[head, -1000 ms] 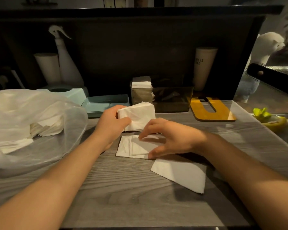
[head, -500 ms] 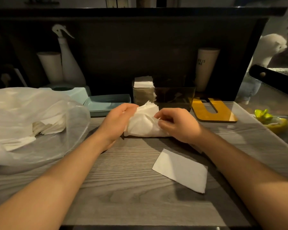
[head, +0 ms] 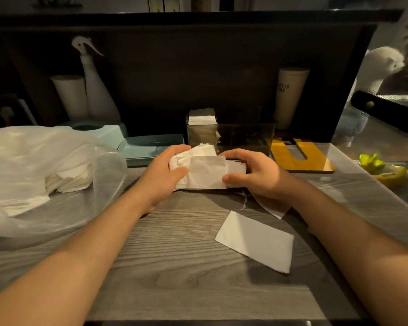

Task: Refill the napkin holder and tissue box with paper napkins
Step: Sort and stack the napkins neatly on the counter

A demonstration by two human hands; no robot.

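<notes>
Both hands hold a stack of white paper napkins (head: 204,171) just above the grey wooden table (head: 174,267). My left hand (head: 161,171) grips its left end, my right hand (head: 257,174) its right end. Behind the stack stands a clear smoky napkin holder (head: 245,138) with a small pile of napkins (head: 201,117) in its left end. One loose napkin (head: 256,241) lies flat on the table near my right forearm, and a corner of another (head: 275,210) shows under my right hand. A clear plastic bag (head: 45,175) at the left holds more napkins.
A teal tissue box and its lid tray (head: 149,144) sit at the back left, beside a white spray bottle (head: 97,90) and a white cup (head: 70,96). A yellow slotted lid (head: 299,156) lies right of the holder. A tall cup (head: 290,95) stands behind it.
My right hand lifted the flat napkins off the table and joined them to the ones in my left hand; both hands now clasp one stack, nearer the holder.
</notes>
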